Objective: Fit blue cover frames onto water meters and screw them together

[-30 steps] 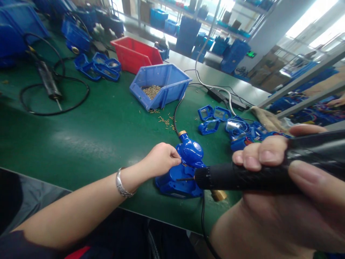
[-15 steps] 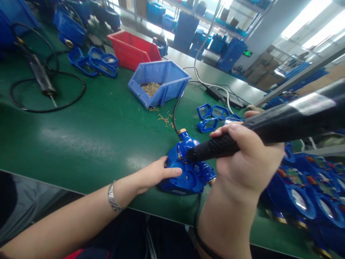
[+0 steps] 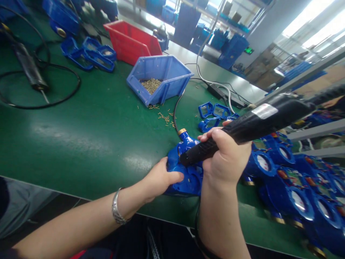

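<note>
A blue meter body [image 3: 185,181] with a brass-ended pipe stub lies near the front edge of the green table. My left hand [image 3: 161,180] grips its left side, thumb on top. In my right hand [image 3: 226,154] is a black electric screwdriver [image 3: 248,124], slanting down to the left. The tool's nose meets the middle of the meter body; the bit tip is hidden. Beyond them, a light blue bin [image 3: 172,81] holds small brass screws [image 3: 151,85], and loose screws [image 3: 164,118] lie in front of it.
A red bin [image 3: 132,43] stands behind the blue one. Blue frames [image 3: 208,124] lie right of the loose screws, others [image 3: 98,59] at the back left. A second screwdriver [image 3: 29,68] with a looped cable rests at the left. Several blue meters [image 3: 293,194] crowd the right side.
The screwdriver in my right hand has moved left and lower, its nose now closer against the meter body. My left hand keeps its grip. The view has shifted slightly.
</note>
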